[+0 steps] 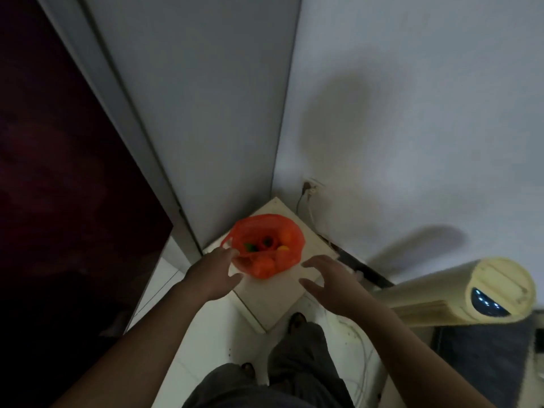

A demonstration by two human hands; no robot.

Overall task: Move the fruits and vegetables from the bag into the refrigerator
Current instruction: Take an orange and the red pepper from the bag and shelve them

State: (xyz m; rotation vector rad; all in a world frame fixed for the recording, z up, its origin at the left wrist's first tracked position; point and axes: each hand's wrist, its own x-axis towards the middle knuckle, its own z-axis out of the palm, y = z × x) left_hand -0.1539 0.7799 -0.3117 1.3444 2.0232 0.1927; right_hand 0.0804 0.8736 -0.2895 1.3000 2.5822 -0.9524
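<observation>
An orange plastic bag (266, 245) stands open on a low cream board (273, 293) in the corner beside the refrigerator. Inside it I see orange, green and yellow produce. My left hand (213, 273) reaches to the bag's left rim, with fingertips at or just touching the handle; the fingers are spread and hold nothing. My right hand (326, 282) hovers to the right of the bag, fingers apart, clear of it. The refrigerator's grey side panel (200, 113) rises behind the bag, and its dark maroon door (59, 172) fills the left and is closed.
A cream standing air conditioner (471, 293) leans in at the right. A wall socket with a plugged cable (312, 187) sits behind the board. White tiled floor (212, 343) lies under my legs and feet, and a loose cable runs along it to the right.
</observation>
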